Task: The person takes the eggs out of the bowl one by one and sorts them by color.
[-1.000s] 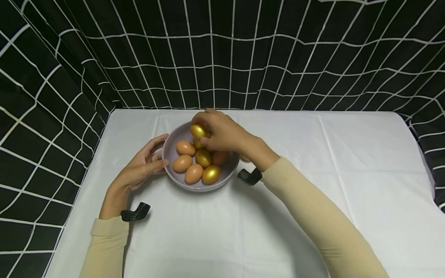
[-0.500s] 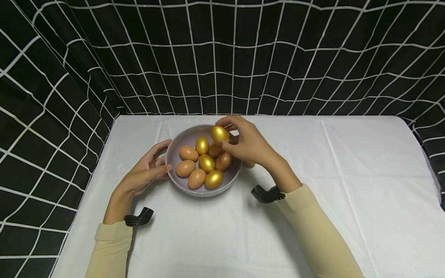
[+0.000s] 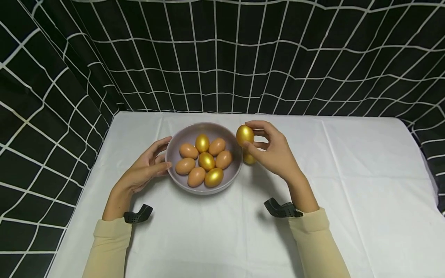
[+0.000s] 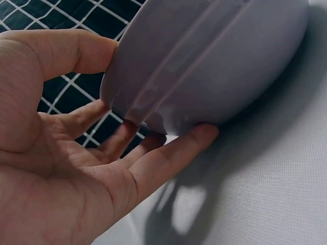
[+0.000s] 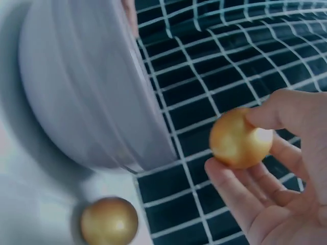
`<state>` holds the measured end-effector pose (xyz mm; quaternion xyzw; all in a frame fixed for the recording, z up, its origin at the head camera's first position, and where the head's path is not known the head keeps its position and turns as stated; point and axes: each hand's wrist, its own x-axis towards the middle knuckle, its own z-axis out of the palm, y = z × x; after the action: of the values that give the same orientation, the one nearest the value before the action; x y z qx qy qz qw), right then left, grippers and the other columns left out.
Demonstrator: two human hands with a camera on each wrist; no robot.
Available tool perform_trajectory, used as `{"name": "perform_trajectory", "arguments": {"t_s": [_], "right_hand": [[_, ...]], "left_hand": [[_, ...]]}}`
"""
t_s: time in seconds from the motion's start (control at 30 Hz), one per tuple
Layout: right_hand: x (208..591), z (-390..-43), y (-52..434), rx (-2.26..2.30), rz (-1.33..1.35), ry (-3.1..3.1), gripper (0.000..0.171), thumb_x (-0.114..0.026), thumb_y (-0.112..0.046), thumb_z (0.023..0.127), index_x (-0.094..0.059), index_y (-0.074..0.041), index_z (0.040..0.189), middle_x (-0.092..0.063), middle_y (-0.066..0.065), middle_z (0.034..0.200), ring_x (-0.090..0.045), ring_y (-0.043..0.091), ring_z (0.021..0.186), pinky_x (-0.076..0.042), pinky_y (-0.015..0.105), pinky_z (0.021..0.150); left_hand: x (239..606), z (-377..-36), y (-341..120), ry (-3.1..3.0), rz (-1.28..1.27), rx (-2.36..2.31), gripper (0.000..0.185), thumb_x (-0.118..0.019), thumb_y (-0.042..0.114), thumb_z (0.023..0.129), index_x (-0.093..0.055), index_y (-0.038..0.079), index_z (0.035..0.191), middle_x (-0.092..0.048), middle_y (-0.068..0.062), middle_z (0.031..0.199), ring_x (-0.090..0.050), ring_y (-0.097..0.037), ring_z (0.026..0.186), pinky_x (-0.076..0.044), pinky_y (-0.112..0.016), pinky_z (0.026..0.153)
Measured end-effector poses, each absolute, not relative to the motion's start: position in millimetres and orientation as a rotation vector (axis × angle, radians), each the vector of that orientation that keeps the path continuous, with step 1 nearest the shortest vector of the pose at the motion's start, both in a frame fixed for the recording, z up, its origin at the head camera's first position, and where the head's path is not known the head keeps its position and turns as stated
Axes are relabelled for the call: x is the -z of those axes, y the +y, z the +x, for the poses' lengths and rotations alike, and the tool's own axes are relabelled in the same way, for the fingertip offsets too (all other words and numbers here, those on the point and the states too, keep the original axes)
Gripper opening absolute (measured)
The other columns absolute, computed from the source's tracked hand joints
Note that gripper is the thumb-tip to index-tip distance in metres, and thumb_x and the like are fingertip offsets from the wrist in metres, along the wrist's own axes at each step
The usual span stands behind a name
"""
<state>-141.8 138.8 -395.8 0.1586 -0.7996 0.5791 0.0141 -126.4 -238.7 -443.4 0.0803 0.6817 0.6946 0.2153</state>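
Note:
A mauve bowl (image 3: 184, 135) stands on the white cloth, holding three golden eggs (image 3: 206, 161) and several brown eggs (image 3: 185, 166). My left hand (image 3: 144, 168) holds its left side; in the left wrist view the thumb is at the rim and fingertips press the outer wall (image 4: 219, 66). Just past the bowl's right rim, my right hand (image 3: 274, 152) pinches another golden egg (image 3: 245, 135) between thumb and fingers, up off the table. Below it, a golden egg (image 5: 109, 222) lies on the cloth beside the bowl, partly hidden by the right hand in the head view.
The table (image 3: 215, 235) is covered in creased white cloth. Black curtain with a white grid (image 3: 226, 58) hangs behind it and at both sides. Each wrist carries a black camera mount (image 3: 138, 214).
My right hand has lifted the golden egg out of the bowl and carried it right, past the rim. My left hand stays at the bowl's left side.

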Motion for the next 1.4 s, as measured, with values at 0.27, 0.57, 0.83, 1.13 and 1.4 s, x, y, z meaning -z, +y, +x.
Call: {"name": "perform_trajectory", "arguments": {"t_s": [0.27,0.57,0.83,1.13,1.4], "right_hand": [[401.2,-135.6,155.9,-1.664,0.431,-2.532,0.047,-0.073,0.003,0.093,-0.061,-0.001,0.138,-0.062,0.015,0.14,-0.063,0.031,0.125,-0.058,0.012,0.089],[411.8,-134.6,167.5,-1.568,0.386,-2.609,0.046,-0.073,0.004,0.092,-0.062,-0.001,0.136,-0.061,0.017,0.137,-0.065,0.034,0.123,-0.059,0.014,0.088],[420.6,-137.5,176.7,-1.341,0.372,-2.714,0.045,-0.073,0.002,0.09,-0.063,0.0,0.133,-0.062,0.02,0.13,-0.066,0.038,0.122,-0.064,0.048,0.093],[430.8,-141.8,182.7,-1.23,0.334,-2.806,0.04,-0.073,-0.002,0.089,-0.065,0.0,0.128,-0.065,0.021,0.128,-0.065,0.036,0.116,-0.062,0.05,0.096],[440.3,-144.3,183.2,-1.112,0.326,-2.877,0.042,-0.075,-0.007,0.088,-0.065,-0.001,0.129,-0.066,0.021,0.129,-0.064,0.036,0.109,-0.054,0.049,0.096]], "left_hand": [[442.8,-125.2,-238.6,1.891,0.228,-1.93,0.083,-0.062,-0.004,0.098,-0.022,0.014,0.168,-0.026,-0.015,0.169,-0.051,-0.02,0.14,-0.061,-0.029,0.095],[442.2,-124.2,-239.7,1.893,0.24,-1.924,0.083,-0.062,-0.003,0.098,-0.021,0.014,0.168,-0.024,-0.015,0.171,-0.049,-0.022,0.142,-0.061,-0.029,0.096],[443.0,-124.0,-239.7,1.896,0.242,-1.919,0.082,-0.063,-0.002,0.099,-0.022,0.015,0.168,-0.025,-0.015,0.171,-0.048,-0.022,0.143,-0.061,-0.028,0.096],[443.9,-125.3,-238.8,1.902,0.23,-1.922,0.083,-0.062,-0.003,0.098,-0.022,0.016,0.168,-0.024,-0.014,0.171,-0.044,-0.029,0.147,-0.061,-0.029,0.096],[443.4,-126.2,-238.5,1.899,0.225,-1.935,0.083,-0.061,-0.006,0.098,-0.022,0.013,0.168,-0.024,-0.016,0.17,-0.046,-0.028,0.145,-0.062,-0.03,0.096]]}}
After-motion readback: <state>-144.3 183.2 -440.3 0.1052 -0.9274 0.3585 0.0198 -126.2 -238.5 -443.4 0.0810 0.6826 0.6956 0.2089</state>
